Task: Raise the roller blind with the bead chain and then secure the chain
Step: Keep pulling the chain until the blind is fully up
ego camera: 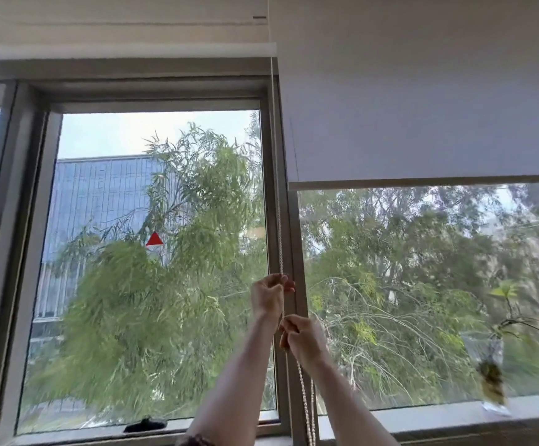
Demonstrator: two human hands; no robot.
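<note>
A white bead chain [277, 194] hangs down the grey post between two window panes. My left hand [269, 294] is shut on the chain, higher up. My right hand [303, 338] grips it just below. Under my right hand the chain's loop [306, 410] hangs in two strands. The white roller blind [100, 48] over the left pane is rolled almost fully up, its bottom bar near the frame's top. A second white blind [422, 107] covers the upper half of the right pane.
A small plant in a clear glass vase [490, 365] stands on the sill at the right. A black window handle [145, 424] lies on the left pane's bottom rail. A red triangle sticker [154, 239] is on the left glass.
</note>
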